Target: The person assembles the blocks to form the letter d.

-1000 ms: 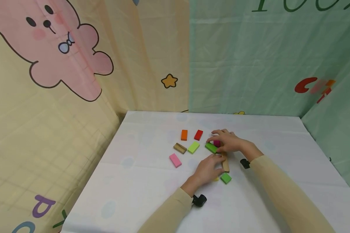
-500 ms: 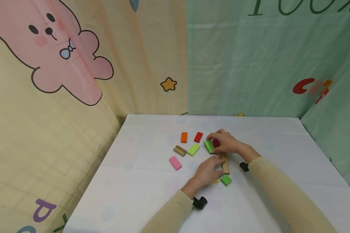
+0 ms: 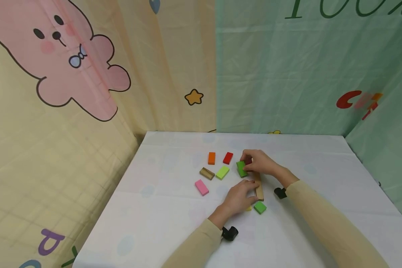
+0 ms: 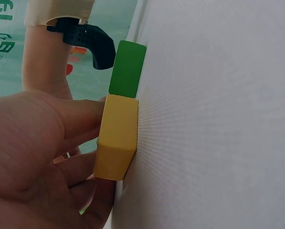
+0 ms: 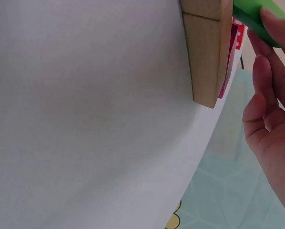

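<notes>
My right hand [image 3: 262, 163] pinches a green block [image 3: 241, 168] between thumb and fingers, tilted over the table. Beside it a magenta block [image 5: 229, 62] shows partly, against a row of plain wooden blocks [image 5: 204, 52]. My left hand [image 3: 238, 195] lies low at the left side of the wooden row [image 3: 259, 190], thumb and fingers spread towards it; whether they press on it is hard to tell. In the left wrist view a yellow block [image 4: 117, 136] stands in front of these fingers, with another green block [image 4: 127, 69] just beyond.
Left of the hands lie an orange block [image 3: 211, 158], a red block [image 3: 227, 158], a lime block [image 3: 222, 172], a brown wooden block [image 3: 207, 173] and a pink block [image 3: 201, 187]. Printed curtains surround the white table [image 3: 147, 230] at the back and sides.
The green block, first lying near my right fingers, has been gripped and turned more upright. My right fingers have closed in on it. My left hand stays put.
</notes>
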`<state>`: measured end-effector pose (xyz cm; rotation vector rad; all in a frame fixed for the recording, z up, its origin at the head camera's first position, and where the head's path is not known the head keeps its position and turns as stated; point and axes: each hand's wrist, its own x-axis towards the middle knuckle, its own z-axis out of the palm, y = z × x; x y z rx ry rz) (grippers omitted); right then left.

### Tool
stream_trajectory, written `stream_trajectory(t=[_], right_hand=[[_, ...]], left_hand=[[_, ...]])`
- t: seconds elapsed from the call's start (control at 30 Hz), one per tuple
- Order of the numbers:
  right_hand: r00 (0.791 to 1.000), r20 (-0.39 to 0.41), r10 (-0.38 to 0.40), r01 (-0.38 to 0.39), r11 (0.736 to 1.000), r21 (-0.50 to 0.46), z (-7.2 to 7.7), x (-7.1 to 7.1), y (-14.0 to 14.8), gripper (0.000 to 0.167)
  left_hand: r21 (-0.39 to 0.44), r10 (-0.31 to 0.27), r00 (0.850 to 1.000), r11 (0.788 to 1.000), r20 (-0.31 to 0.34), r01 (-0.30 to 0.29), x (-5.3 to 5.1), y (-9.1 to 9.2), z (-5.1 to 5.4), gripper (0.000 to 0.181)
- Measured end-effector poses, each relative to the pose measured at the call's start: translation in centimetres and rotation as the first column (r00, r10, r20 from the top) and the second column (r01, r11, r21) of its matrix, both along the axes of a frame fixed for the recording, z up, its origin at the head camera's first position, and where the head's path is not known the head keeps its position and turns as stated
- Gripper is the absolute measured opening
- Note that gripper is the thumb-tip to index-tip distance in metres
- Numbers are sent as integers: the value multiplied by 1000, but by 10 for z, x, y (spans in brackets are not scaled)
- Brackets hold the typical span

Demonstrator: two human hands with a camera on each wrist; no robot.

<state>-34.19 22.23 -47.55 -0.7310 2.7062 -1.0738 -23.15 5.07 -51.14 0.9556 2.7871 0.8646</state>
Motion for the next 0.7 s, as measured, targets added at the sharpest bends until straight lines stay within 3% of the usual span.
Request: stream_trajectory(t=[0.17, 0.4, 0.7], right_hand=[[999, 33, -9, 12, 996, -94, 0, 0, 1, 16], [993, 64, -96, 106, 975, -193, 2, 2, 2, 10], [980, 69, -186, 196, 960, -201, 10, 6, 1, 10]], left_hand=[[5, 7, 1000, 1000, 12, -7, 1, 0, 3, 49], [15, 16, 999, 1000, 32, -16, 3, 0, 5, 49], [15, 12, 999, 1000, 38, -13, 3, 0, 2, 50]])
